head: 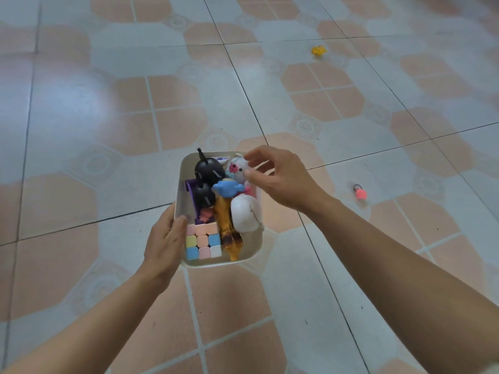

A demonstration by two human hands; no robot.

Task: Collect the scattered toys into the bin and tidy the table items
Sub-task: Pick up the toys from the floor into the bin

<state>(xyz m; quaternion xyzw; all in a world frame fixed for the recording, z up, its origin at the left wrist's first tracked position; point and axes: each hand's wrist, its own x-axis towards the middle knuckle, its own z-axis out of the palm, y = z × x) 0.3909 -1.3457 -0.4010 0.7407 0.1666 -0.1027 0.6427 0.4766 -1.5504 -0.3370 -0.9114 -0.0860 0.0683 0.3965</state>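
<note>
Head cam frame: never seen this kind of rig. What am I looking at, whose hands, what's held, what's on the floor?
There is no robot here. A person wears one wide-angle camera on the head, aimed forward and down, so both bare arms come in from the bottom edge.

The left hand grips the left side of a cream bin held above a tiled floor. The bin is nearly full: a pastel puzzle cube, two black round figures, a blue toy, a brownish-orange toy and a white rounded toy.

The right hand pinches a small white plush with a pink snout at the bin's far end.

Two toys lie loose on the floor: a yellow one far off and a pink-orange one to the right.
</note>
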